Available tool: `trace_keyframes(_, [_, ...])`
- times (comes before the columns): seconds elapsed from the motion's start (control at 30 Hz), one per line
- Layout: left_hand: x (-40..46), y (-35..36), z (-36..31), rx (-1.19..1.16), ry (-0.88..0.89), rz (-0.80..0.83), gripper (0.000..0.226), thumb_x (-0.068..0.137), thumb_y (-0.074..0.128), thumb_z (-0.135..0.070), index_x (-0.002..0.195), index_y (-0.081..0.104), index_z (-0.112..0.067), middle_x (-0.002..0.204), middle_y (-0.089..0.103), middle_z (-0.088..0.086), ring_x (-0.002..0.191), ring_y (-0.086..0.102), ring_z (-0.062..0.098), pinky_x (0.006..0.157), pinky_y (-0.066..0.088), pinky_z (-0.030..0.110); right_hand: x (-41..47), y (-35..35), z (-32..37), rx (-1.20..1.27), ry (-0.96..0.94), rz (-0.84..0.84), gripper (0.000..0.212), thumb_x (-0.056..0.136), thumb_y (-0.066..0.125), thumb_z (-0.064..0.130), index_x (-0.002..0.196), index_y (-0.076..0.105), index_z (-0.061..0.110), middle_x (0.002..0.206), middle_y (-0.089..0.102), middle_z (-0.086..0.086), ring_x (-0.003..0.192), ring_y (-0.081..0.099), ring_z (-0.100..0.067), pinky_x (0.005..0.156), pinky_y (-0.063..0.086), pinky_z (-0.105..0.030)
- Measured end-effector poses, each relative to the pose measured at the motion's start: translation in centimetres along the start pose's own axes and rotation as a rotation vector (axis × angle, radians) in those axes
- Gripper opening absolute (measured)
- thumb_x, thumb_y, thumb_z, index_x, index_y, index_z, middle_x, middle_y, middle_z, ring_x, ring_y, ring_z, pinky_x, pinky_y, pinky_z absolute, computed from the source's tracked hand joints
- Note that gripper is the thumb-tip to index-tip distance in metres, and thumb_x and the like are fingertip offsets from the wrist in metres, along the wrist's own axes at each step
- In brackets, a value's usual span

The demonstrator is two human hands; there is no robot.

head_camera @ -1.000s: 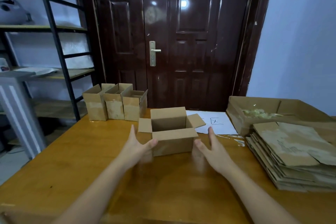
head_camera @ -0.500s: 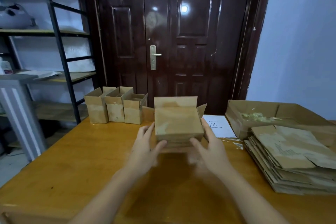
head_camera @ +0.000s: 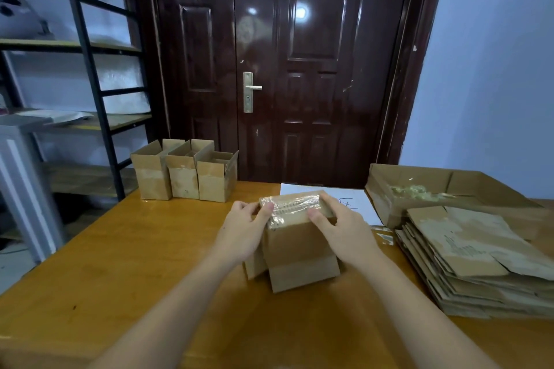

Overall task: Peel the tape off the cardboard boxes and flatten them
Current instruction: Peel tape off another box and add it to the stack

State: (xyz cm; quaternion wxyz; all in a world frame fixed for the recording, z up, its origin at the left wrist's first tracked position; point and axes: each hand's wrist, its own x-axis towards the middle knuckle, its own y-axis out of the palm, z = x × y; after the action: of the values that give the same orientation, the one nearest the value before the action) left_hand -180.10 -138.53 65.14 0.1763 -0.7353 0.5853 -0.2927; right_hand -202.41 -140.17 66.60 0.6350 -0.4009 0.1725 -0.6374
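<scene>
A small cardboard box [head_camera: 295,244] stands upside down at the middle of the wooden table [head_camera: 120,263], flaps pointing down. Clear shiny tape [head_camera: 289,206] runs across its upturned bottom. My left hand [head_camera: 244,231] grips the box's left side with the thumb on the tape's left end. My right hand [head_camera: 341,228] grips the right side, thumb on the front face just below the tape. Three more open boxes [head_camera: 184,177] stand in a row at the table's far left.
A stack of flattened cardboard [head_camera: 476,260] lies at the right edge. Behind it sits a large shallow carton [head_camera: 419,186] with crumpled tape scraps inside. A white paper sheet [head_camera: 353,201] lies behind the held box. A dark door and a metal shelf rack stand beyond the table.
Both hands reached the open box, lifted it and turned it over. It now sits bottom up with the taped seam on top, held closer to me.
</scene>
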Motion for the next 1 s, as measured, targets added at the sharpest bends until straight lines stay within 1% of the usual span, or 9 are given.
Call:
trace_keyframes(0.17, [-0.4, 0.7, 2.3, -0.103, 0.023, 0.081, 0.054, 0.101, 0.054, -0.056, 0.147, 0.048, -0.029, 0.144, 0.046, -0.013, 0.129, 0.048, 0.008, 0.106, 0.044, 0.031, 0.1, 1.8, -1.4, 0.127, 0.001, 0.21, 0.06, 0.101, 0.044, 0.061, 0.155, 0.034, 0.04, 0.161, 0.035, 0.013, 0.147, 0.032, -0.013, 0.118, 0.03, -0.036])
trace_keyframes(0.3, [-1.8, -0.1, 3.4, -0.204, 0.176, 0.153, 0.049, 0.087, 0.069, -0.066, 0.129, 0.065, -0.041, 0.142, 0.048, -0.029, 0.127, 0.051, -0.006, 0.105, 0.048, 0.028, 1.7, 2.7, -2.1, 0.137, 0.019, 0.206, 0.051, 0.104, 0.039, 0.056, 0.153, 0.037, 0.044, 0.164, 0.029, 0.004, 0.151, 0.025, -0.019, 0.122, 0.025, -0.042])
trace_keyframes(0.37, [-2.4, -0.6, 3.7, -0.117, 0.212, 0.183, 0.055, 0.081, 0.083, -0.054, 0.131, 0.064, -0.045, 0.139, 0.044, -0.032, 0.123, 0.05, -0.008, 0.102, 0.05, 0.023, 2.4, 3.0, -2.4, 0.096, 0.026, 0.151, 0.045, 0.103, 0.042, 0.054, 0.147, 0.047, 0.044, 0.164, 0.027, -0.001, 0.152, 0.024, -0.024, 0.121, 0.024, -0.043])
trace_keyframes(0.47, [-3.5, -0.6, 3.5, 0.136, 0.255, 0.144, 0.063, 0.083, 0.086, -0.033, 0.135, 0.057, -0.053, 0.126, 0.039, -0.035, 0.112, 0.052, -0.002, 0.094, 0.051, 0.017, 2.3, 3.2, -2.3, 0.118, -0.057, -0.031, 0.031, 0.102, 0.056, 0.039, 0.13, 0.068, 0.033, 0.147, 0.046, 0.0, 0.138, 0.038, -0.019, 0.107, 0.033, -0.027])
trace_keyframes(0.57, [-4.5, 0.2, 2.9, 0.21, 0.314, 0.017, 0.062, 0.085, 0.084, -0.036, 0.139, 0.056, -0.05, 0.112, 0.039, -0.028, 0.095, 0.054, -0.002, 0.086, 0.05, 0.013, 0.7, 2.5, -1.7, 0.105, -0.318, -0.144, 0.022, 0.103, 0.057, 0.029, 0.116, 0.074, 0.026, 0.115, 0.058, 0.011, 0.115, 0.048, -0.009, 0.099, 0.04, -0.026])
trace_keyframes(0.7, [-5.2, 2.4, 1.9, 0.316, 0.4, -0.055, 0.06, 0.083, 0.081, -0.05, 0.138, 0.058, -0.044, 0.104, 0.036, -0.017, 0.084, 0.052, 0.003, 0.077, 0.054, 0.024, -2.3, 0.5, -1.9, -0.054, -0.443, 0.21, 0.05, 0.088, 0.064, 0.061, 0.129, 0.064, 0.034, 0.129, 0.052, 0.025, 0.127, 0.038, 0.004, 0.105, 0.033, -0.017])
trace_keyframes(0.77, [-5.2, 3.0, 1.6, 0.384, 0.554, -0.097, 0.061, 0.076, 0.081, -0.056, 0.131, 0.061, -0.038, 0.107, 0.039, -0.013, 0.09, 0.049, 0.008, 0.075, 0.053, 0.029, -2.9, 0.2, -3.0, -0.095, -0.448, 0.237, 0.053, 0.084, 0.078, 0.045, 0.133, 0.062, 0.035, 0.14, 0.046, 0.026, 0.135, 0.033, 0.007, 0.113, 0.029, -0.018])
trace_keyframes(0.87, [-4.1, 3.2, 2.1, 0.476, 0.775, -0.057, 0.071, 0.072, 0.081, -0.06, 0.133, 0.062, -0.03, 0.136, 0.054, -0.004, 0.128, 0.05, 0.019, 0.109, 0.044, 0.041, -3.0, 0.1, -4.3, 0.099, -0.376, 0.226, 0.047, 0.089, 0.074, 0.009, 0.13, 0.067, 0.032, 0.146, 0.049, 0.023, 0.143, 0.029, 0.01, 0.117, 0.023, -0.012])
trace_keyframes(1.0, [-3.3, 2.6, 1.9, 0.408, 0.749, 0.11, 0.076, 0.078, 0.083, -0.053, 0.146, 0.055, -0.034, 0.152, 0.051, -0.007, 0.147, 0.038, 0.016, 0.123, 0.021, 0.037, -2.8, -0.1, -4.9, 0.162, -0.33, 0.265, 0.053, 0.093, 0.066, 0.0, 0.129, 0.064, 0.039, 0.149, 0.047, 0.025, 0.146, 0.022, 0.011, 0.116, 0.02, -0.012])
